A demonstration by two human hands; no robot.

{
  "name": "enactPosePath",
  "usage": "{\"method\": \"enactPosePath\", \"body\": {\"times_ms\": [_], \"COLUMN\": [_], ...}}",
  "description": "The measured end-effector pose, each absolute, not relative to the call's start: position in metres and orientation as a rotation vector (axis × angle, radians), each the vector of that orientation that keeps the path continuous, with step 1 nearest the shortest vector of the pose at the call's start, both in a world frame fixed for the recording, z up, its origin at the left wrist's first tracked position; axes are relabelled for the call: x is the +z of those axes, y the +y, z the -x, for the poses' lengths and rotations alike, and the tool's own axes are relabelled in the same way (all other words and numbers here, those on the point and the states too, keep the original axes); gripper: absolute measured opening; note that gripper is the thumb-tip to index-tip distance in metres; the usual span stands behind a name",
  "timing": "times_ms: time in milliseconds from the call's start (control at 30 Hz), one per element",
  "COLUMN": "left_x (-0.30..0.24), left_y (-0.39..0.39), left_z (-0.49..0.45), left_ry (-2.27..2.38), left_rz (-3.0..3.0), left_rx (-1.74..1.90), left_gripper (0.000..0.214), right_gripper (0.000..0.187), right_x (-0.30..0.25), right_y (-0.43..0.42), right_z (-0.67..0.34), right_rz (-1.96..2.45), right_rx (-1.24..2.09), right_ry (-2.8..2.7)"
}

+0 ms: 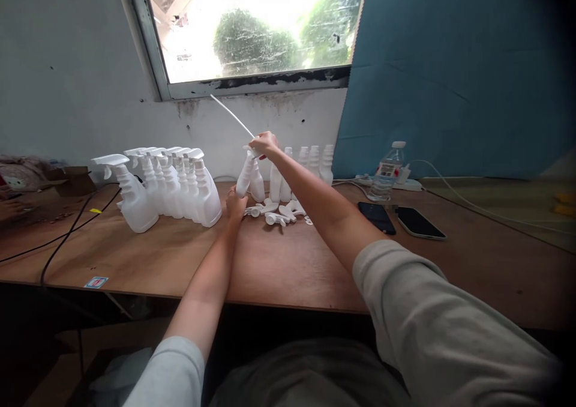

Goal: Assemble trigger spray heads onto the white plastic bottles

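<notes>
My left hand (235,204) is closed round the base of a white plastic bottle (245,176) that tilts up and to the right above the table. My right hand (264,144) pinches a spray trigger head at the bottle's neck; its thin white dip tube (231,114) sticks up and to the left toward the window sill. Loose white trigger heads (276,213) lie on the wooden table (279,263) just right of my left hand. Open white bottles (310,161) stand behind them by the wall.
A row of several finished spray bottles (168,188) stands at the left. Two dark phones (398,220) lie at the right, with a clear water bottle (387,173) and a white power strip behind. Black cables (67,233) cross the left side.
</notes>
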State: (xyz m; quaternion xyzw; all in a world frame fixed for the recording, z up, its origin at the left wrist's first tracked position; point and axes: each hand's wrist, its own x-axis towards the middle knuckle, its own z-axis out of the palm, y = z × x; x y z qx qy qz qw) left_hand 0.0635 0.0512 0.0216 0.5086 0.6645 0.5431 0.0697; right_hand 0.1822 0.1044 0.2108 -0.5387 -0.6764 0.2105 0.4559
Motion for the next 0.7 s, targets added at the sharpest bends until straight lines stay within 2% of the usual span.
{"method": "enactPosePath", "body": {"times_ms": [200,500,700], "left_x": [0.017,0.01,0.014], "left_y": [0.056,0.057,0.051], "left_z": [-0.061,-0.059,-0.059], "left_ry": [1.985,1.948,1.93], "left_rz": [-1.54,-1.569,-1.536], "left_rx": [1.674,1.696,1.719], "left_gripper": [0.054,0.055,0.053], "right_gripper": [0.016,0.017,0.029], "right_x": [0.225,0.233,0.226], "right_y": [0.124,0.113,0.108], "right_z": [-0.166,-0.182,-0.186], "right_rz": [1.644,1.6,1.603], "right_rx": [0.751,0.547,0.538], "right_ry": [-1.874,-1.992,-2.0]}}
